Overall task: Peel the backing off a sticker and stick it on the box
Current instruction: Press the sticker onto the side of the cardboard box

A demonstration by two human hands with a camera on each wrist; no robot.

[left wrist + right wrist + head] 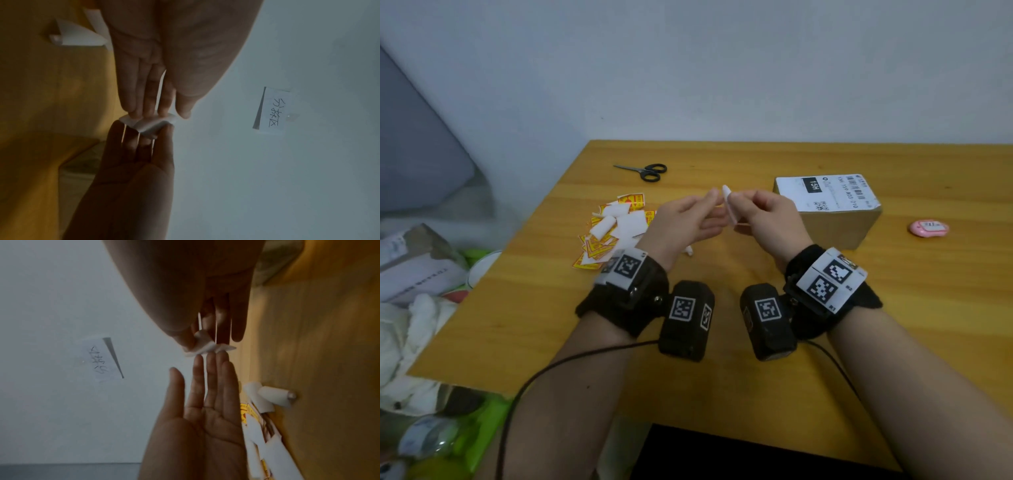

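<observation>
Wall (688, 68): plain grey-white, behind the worktop; a handwritten paper note (273, 110) is fixed to it.

Worktop (722, 359): yellow wood.

Box (832, 209): brown cardboard with a white shipping label on top, on the worktop. All places below are relative to the box.

Sticker pile (616, 226): yellow-red stickers and white backings, well to the box's left.

Right hand (763, 212): just left of the box, raised above the worktop; thumb and fingers curled, pinching the sticker.

Left hand (688, 219): further left, facing the right hand; fingers nearly straight and close together, tips touching the sticker, thumb standing apart.

Scissors (645, 170): black handles, far left and behind.

Pink gadget (928, 228): well to the right.

Sticker (730, 202): small white piece, curled, between both hands, in the air left of the box. Whether the backing is parted cannot be told.
</observation>
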